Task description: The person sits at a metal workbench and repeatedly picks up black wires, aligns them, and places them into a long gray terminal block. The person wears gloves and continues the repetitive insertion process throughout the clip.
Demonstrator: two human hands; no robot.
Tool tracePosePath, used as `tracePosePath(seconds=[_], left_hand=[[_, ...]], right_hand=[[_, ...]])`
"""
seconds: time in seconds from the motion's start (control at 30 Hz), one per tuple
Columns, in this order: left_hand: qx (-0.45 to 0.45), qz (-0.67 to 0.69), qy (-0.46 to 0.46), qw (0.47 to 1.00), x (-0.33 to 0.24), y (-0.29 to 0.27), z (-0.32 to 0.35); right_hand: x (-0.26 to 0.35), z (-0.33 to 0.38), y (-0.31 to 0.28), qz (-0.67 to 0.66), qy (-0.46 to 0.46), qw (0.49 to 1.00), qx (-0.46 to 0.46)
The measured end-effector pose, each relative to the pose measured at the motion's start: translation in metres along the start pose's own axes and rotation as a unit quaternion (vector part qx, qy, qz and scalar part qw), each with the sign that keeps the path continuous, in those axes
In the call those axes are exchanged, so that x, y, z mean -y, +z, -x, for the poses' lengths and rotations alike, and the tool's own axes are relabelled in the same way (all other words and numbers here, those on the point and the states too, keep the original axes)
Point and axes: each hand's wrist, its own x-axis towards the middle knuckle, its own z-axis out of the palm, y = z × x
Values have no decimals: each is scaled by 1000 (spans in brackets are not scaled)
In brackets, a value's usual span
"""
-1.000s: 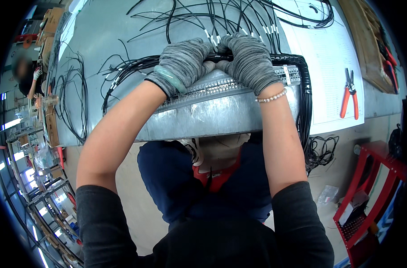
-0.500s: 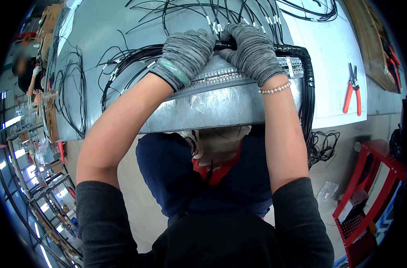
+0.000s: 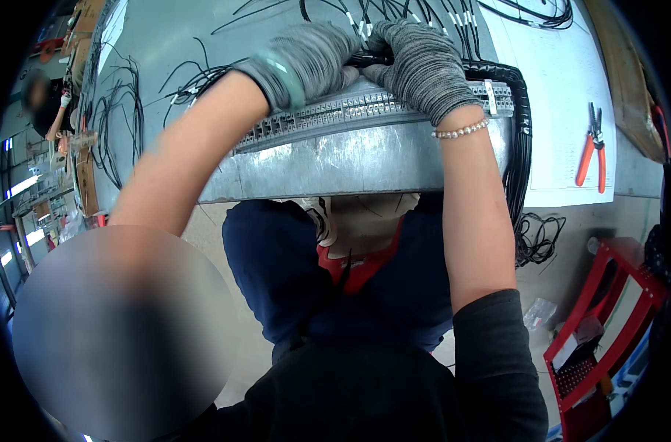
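My left hand (image 3: pixel 306 62), in a grey knitted glove with a green band at the cuff, is blurred, its fingers curled at a black cable bundle (image 3: pixel 490 71). My right hand (image 3: pixel 421 65), gloved alike, closes around the same bundle just to the right, thumb toward the left hand. Between the hands a short dark stretch of bundle shows; the fingers hide the rest. Several thin black wires with white marker sleeves (image 3: pixel 367 29) fan out beyond the hands. Just below them lies a long strip of terminal blocks (image 3: pixel 328 112), along the metal table's (image 3: pixel 350 162) near edge.
Red-handled pliers (image 3: pixel 592 155) lie on a large white printed sheet (image 3: pixel 564 88) at the right. Loose black wires (image 3: pixel 118 110) lie at the left. The taped bundle bends down over the table's near edge. A red metal stand (image 3: pixel 600 324) is at lower right; a person (image 3: pixel 44 103) is far left.
My left forearm has swung outward to the left and my left wrist has turned, the hand moving slightly up. The right hand stays at the bundle. The whole view has shifted a little.
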Motion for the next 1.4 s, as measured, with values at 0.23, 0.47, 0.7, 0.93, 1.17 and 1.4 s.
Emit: tracePosePath(seconds=[0.23, 0.47, 0.7, 0.93, 1.17, 1.4], left_hand=[[198, 393, 49, 897, 67, -25, -22], [142, 246, 59, 957, 52, -14, -29], [92, 276, 93, 952, 62, 9, -33], [17, 89, 127, 988, 43, -2, -21], [-148, 1, 80, 986, 24, 30, -7], [-14, 154, -70, 986, 5, 15, 3]], right_hand=[[0, 6, -5, -34, -40, 999, -4], [-1, 8, 2, -31, -51, 997, -57], [-2, 5, 0, -13, -22, 1000, -6], [3, 1, -6, -28, 0, 998, 58], [1, -5, 0, -39, 26, 996, 81], [8, -8, -9, -29, 67, 988, 138]])
